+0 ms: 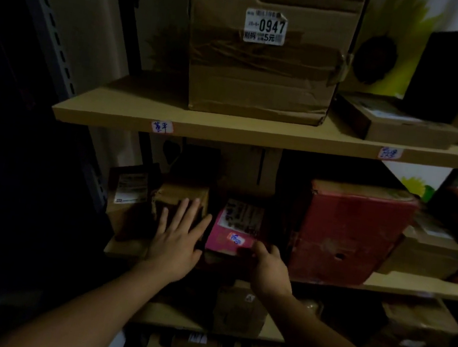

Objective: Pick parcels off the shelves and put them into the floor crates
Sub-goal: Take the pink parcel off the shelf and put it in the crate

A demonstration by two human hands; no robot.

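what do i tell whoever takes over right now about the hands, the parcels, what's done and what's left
Left hand: open, fingers straight, resting flat on the small brown parcel on the middle shelf.
Right hand: fingers curled round the lower right corner of the pink parcel, which stands between the brown parcel and the red box.
Done: cannot tell; the floor crates are out of view.
Left: pull the pink parcel off the shelf and take it to a crate, then the others, including the big box labelled 0947 on the shelf above.

Pink labelled parcel (232, 229) on middle shelf (414, 285)
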